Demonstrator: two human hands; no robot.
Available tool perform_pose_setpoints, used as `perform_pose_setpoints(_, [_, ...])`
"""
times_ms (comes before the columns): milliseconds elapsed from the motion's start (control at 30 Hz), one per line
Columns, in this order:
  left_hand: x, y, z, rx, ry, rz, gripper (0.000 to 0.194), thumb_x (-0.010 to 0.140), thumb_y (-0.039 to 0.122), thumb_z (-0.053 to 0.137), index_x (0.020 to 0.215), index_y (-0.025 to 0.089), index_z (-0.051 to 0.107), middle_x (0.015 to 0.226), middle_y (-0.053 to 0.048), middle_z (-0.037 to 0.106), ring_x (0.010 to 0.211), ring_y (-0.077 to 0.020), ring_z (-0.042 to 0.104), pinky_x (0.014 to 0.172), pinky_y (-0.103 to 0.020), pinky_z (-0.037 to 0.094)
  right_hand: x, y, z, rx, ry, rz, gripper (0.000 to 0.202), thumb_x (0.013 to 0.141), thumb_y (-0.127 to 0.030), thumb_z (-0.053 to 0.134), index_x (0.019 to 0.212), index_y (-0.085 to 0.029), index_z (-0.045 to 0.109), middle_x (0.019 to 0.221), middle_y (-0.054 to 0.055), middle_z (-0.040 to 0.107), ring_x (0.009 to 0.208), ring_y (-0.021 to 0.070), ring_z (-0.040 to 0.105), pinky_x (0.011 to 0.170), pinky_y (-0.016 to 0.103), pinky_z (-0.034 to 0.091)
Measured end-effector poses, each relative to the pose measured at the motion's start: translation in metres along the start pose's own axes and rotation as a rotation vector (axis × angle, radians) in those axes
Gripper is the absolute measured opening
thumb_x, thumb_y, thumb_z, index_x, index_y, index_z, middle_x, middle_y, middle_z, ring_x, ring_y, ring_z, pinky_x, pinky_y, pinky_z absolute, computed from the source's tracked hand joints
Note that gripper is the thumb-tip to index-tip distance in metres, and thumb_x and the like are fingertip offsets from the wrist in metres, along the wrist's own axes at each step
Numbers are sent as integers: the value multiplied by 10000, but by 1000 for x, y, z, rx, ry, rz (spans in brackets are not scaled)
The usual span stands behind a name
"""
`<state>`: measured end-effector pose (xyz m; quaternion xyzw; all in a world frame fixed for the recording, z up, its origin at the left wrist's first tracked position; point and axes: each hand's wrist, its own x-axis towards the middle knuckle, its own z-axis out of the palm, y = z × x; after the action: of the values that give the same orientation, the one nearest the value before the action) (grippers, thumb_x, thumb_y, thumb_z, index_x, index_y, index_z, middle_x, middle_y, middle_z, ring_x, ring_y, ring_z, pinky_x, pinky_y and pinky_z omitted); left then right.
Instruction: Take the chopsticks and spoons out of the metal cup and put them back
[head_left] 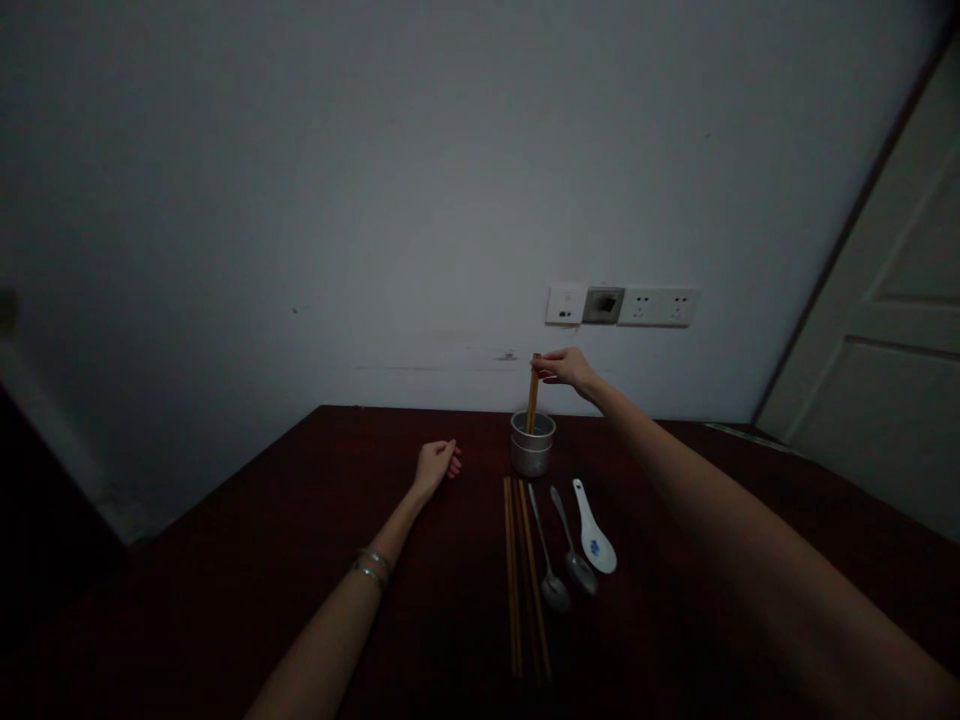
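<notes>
My right hand (564,368) pinches the top ends of a pair of wooden chopsticks (532,400). Their lower ends are inside a round metal cup (531,457), hidden by its wall. My left hand (436,463) rests on the table left of the cup, fingers loosely curled in with nothing visible in them. In front of the cup lie several more wooden chopsticks (512,580), side by side. To their right are a long-handled metal spoon (553,590), a second metal spoon (579,570) and a white soup spoon (596,545) with a blue mark.
The dark red table (360,440) stands against a pale wall (420,200). Wall sockets (656,307) sit above its back edge, behind my right hand. A pale panelled door (892,400) is at the right. Lighting is dim.
</notes>
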<state>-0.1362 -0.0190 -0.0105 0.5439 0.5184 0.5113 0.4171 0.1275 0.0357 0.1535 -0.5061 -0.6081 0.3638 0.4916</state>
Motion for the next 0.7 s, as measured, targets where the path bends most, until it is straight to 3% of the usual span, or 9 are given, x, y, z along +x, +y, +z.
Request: perform_pose_setpoints(700, [-2, 3, 0, 1, 4, -21, 258, 836, 280, 440, 669, 112, 542, 457, 2, 537, 366, -79, 491, 360, -175, 371, 3, 6, -2, 84, -35, 103, 124, 687, -196, 688, 751, -103, 638, 766, 102, 687, 560, 112, 610, 565, 232, 514])
